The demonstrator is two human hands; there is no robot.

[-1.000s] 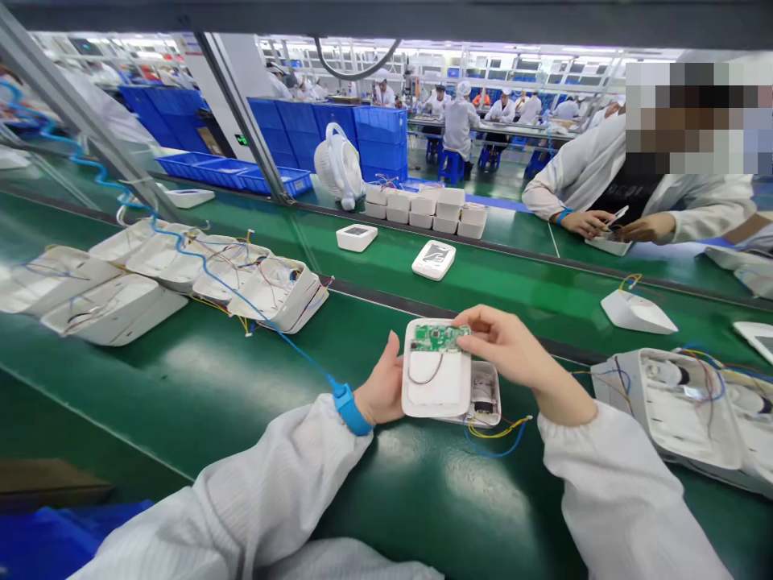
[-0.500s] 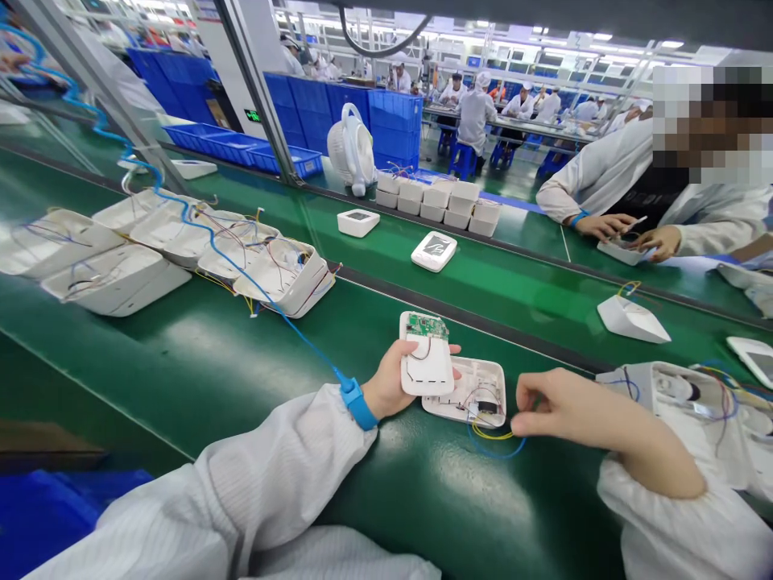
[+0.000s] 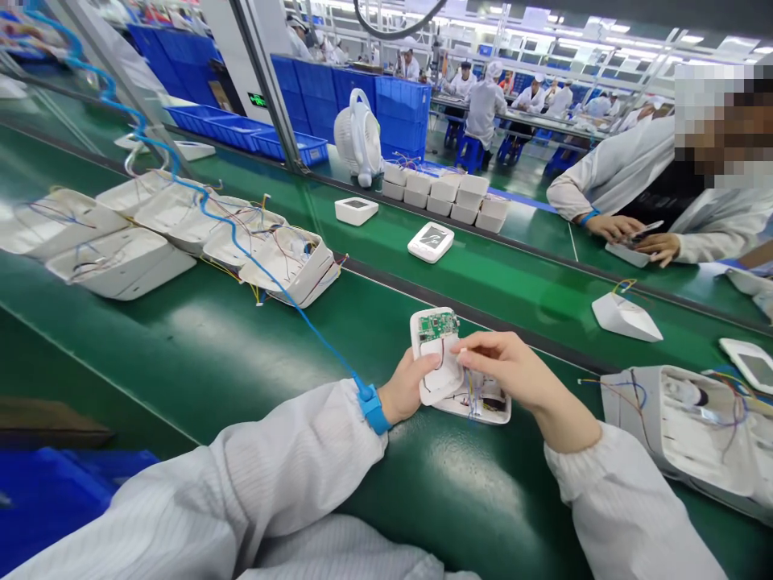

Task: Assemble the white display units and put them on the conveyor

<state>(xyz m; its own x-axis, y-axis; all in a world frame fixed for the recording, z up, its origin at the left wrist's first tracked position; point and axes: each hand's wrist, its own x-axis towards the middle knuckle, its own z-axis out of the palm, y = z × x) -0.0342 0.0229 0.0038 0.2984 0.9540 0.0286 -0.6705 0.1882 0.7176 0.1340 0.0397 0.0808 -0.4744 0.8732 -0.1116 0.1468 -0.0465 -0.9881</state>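
Observation:
My left hand (image 3: pixel 406 391), with a blue strap at the wrist, is closed round the edge of a white plastic housing (image 3: pixel 436 379). A green circuit board (image 3: pixel 439 325) sits at the housing's upper end, and a thin dark wire runs down from it. My right hand (image 3: pixel 513 366) pinches a small white wire connector (image 3: pixel 462 353) just over the housing's right side. Thin wires (image 3: pixel 470 391) hang from that pinch to a second white shell (image 3: pixel 495 415), which lies open side up on the green surface, partly behind the housing.
Several white shells with loose wires (image 3: pixel 290 270) are grouped at left, more (image 3: pixel 682 419) at right. On the green belt (image 3: pixel 513 274) lie white units with screens (image 3: pixel 431 242) and a wedge-shaped shell (image 3: pixel 626 316). A blue cord (image 3: pixel 266 274) trails from my strap. Opposite, a co-worker's hands (image 3: pixel 661 248) handle a unit.
My right hand has moved left and up from beside the lower shell to the housing, bringing the wires with it. My left hand keeps its hold, the housing slightly shifted and turned.

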